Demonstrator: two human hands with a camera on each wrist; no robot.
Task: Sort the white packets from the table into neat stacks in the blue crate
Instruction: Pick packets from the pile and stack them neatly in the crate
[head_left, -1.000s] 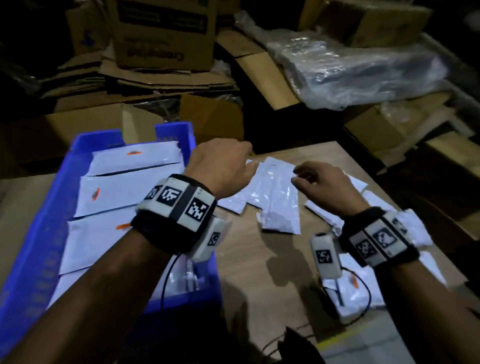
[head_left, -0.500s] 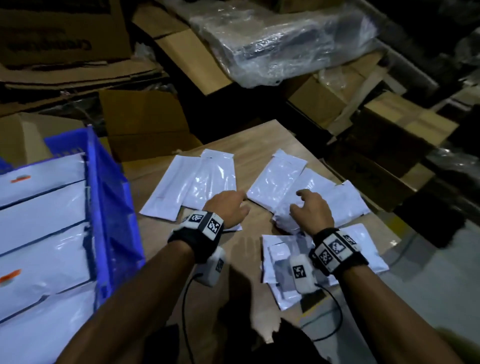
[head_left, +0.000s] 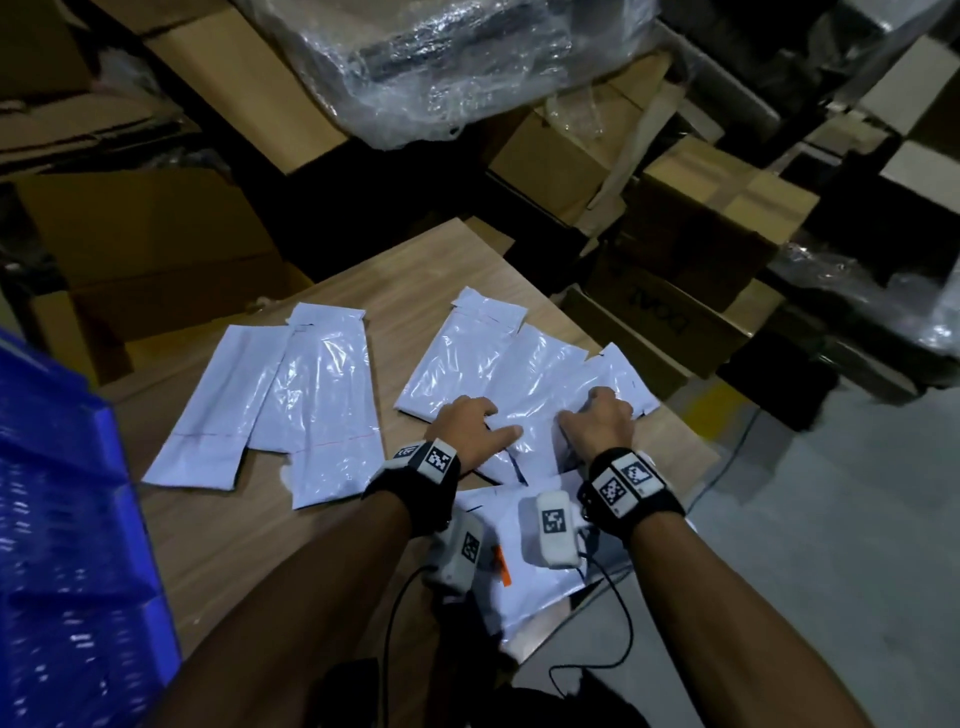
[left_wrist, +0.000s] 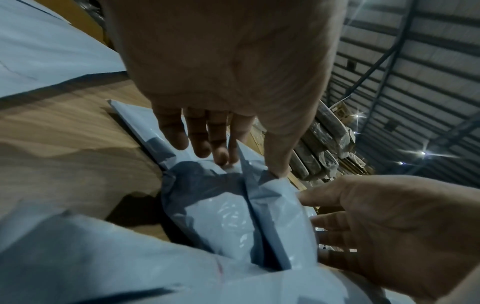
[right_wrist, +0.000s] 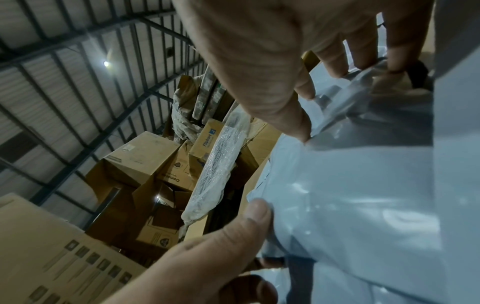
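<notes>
Several white packets lie loose on the wooden table (head_left: 249, 540). Two lie at the left (head_left: 223, 410), and a fanned cluster lies at the right (head_left: 467, 364). Both hands are on one glossy packet (head_left: 540, 395) in that cluster. My left hand (head_left: 501, 422) pinches its near left part between thumb and curled fingers (left_wrist: 223, 156), bunching the plastic (left_wrist: 228, 216). My right hand (head_left: 582, 410) grips its right side, thumb (right_wrist: 298, 127) and curled fingers digging into the film (right_wrist: 363, 185). The blue crate (head_left: 57, 493) stands at the far left, its inside out of sight.
More white packets (head_left: 524, 587) lie under my wrists at the table's near right corner. Cardboard boxes (head_left: 691, 218) and a plastic-wrapped bundle (head_left: 441, 67) crowd the space behind and right of the table. Grey floor (head_left: 831, 545) lies to the right.
The view has swung right, so the crate now sits at the left edge. My left hand has moved right to join my right hand on one packet in the right cluster.
</notes>
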